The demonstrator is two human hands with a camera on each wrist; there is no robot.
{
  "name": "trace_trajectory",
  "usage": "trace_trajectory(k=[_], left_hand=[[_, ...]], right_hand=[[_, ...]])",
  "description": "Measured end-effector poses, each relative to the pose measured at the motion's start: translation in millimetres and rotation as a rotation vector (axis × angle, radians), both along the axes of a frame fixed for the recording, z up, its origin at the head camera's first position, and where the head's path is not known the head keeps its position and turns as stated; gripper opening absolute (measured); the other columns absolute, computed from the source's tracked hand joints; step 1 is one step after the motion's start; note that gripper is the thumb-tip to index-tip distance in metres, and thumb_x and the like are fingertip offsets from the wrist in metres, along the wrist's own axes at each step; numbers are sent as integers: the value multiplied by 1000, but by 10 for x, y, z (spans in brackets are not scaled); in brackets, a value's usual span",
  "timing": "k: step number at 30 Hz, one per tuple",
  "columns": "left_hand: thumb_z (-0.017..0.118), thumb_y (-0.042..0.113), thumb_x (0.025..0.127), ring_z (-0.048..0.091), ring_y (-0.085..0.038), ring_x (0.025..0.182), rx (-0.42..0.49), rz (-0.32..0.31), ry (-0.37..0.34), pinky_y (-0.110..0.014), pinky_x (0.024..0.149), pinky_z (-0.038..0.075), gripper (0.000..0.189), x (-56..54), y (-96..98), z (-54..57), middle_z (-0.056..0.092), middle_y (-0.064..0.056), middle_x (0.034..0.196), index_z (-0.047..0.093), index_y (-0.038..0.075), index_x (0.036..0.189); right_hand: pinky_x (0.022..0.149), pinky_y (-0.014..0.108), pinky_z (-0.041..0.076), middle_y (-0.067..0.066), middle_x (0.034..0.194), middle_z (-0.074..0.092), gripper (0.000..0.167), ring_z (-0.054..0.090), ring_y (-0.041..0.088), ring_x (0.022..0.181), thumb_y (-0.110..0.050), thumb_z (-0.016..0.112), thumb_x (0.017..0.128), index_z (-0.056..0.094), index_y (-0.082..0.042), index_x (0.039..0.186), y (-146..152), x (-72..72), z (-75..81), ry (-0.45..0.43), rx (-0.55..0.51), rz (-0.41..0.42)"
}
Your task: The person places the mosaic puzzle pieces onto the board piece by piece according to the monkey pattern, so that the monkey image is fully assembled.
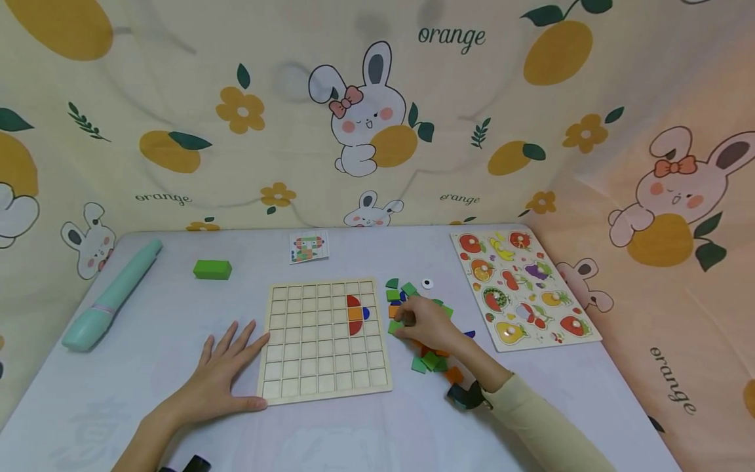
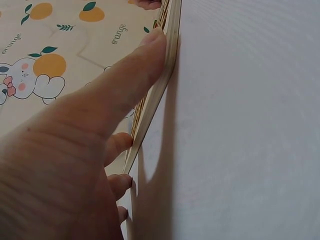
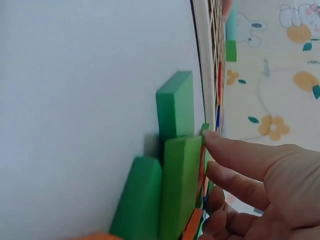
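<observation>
Tiles (image 3: 180, 185) look light, stiff and kinda slick, so grab opposite edges, your left hand (image 1: 221, 375) is spread against the board (image 1: 309, 356), can't tell if your right hand (image 1: 433, 323) is pinching one

You have a tapered mint-green object (image 1: 112, 298) at ten o'clock, a green rectangular block (image 1: 212, 270) at eleven, an orange-and-rabbit backdrop (image 1: 236, 164) at twelve and a fruit-picture puzzle board (image 1: 524, 292) at two.

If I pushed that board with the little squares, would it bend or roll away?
The board would probably stay stiff, because it looks like wood and its edges are straight. It likely wouldn't roll or tip, since it's wide and lies flat on the table. Pushed toward the left hand, it might not slide far, because fingers touch that edge.
</observation>
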State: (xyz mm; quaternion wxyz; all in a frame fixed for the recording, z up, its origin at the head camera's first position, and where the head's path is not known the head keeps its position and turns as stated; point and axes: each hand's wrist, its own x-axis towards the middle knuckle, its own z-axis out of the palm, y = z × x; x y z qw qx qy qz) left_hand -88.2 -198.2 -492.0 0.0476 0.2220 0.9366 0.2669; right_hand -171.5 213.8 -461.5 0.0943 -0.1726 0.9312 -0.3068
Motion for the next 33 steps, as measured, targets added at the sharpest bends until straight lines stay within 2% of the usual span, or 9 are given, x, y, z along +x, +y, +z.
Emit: trace_trajectory(k=[6, 10, 14, 18, 23, 27, 33], left_hand=[[75, 70, 71, 1, -46, 150, -1, 8, -4, -67, 111, -12, 106, 8, 7, -12, 18, -19, 164, 36, 20, 155], [75, 70, 70, 2, -46, 149, -1, 10, 1, -68, 111, -11, 106, 14, 17, -20, 18, -19, 164, 36, 20, 155], [75, 69, 70, 2, -46, 149, 2, 12, 1, -68, 111, -11, 106, 24, 27, -27, 18, -19, 164, 37, 19, 155], [75, 70, 70, 2, -46, 150, 1, 16, 0, -68, 111, -11, 106, 39, 34, -33, 18, -19, 164, 37, 19, 155], [76, 69, 70, 2, -46, 150, 4, 10, 11, -68, 111, -11, 106, 41, 29, -41, 19, -19, 164, 36, 20, 155], [75, 69, 71, 2, -46, 150, 7, 7, 11, -67, 111, -11, 105, 44, 26, -42, 18, -19, 164, 35, 21, 156], [75, 69, 71, 2, -46, 150, 9, 6, 11, -67, 111, -12, 106, 39, 25, -39, 18, -19, 164, 35, 21, 156]], right_hand=[[68, 27, 47, -3, 87, 57, 15, 51, 15, 79, -4, 82, 81, 69, -10, 88, -28, 64, -33, 44, -58, 25], [65, 26, 47, -4, 86, 59, 14, 50, 14, 77, 1, 78, 82, 72, -9, 88, -44, 83, -54, 69, -76, 28], [64, 26, 45, -5, 84, 59, 11, 50, 14, 76, -3, 78, 84, 74, -10, 92, -33, 81, -57, 44, -75, 12], [66, 26, 47, -4, 86, 61, 8, 52, 15, 78, -7, 75, 88, 75, -9, 96, 4, 63, -41, 16, -79, 35], [65, 25, 51, -2, 89, 67, 10, 56, 14, 76, -6, 71, 91, 76, -5, 100, 41, 29, -11, -12, -147, 43], [66, 26, 51, -1, 89, 69, 10, 57, 13, 75, -5, 70, 91, 75, -6, 101, 56, 11, -15, -13, -188, 40], [69, 25, 52, -4, 86, 66, 9, 57, 13, 76, -4, 72, 90, 73, -8, 98, 59, 22, -60, -37, -174, 52]])
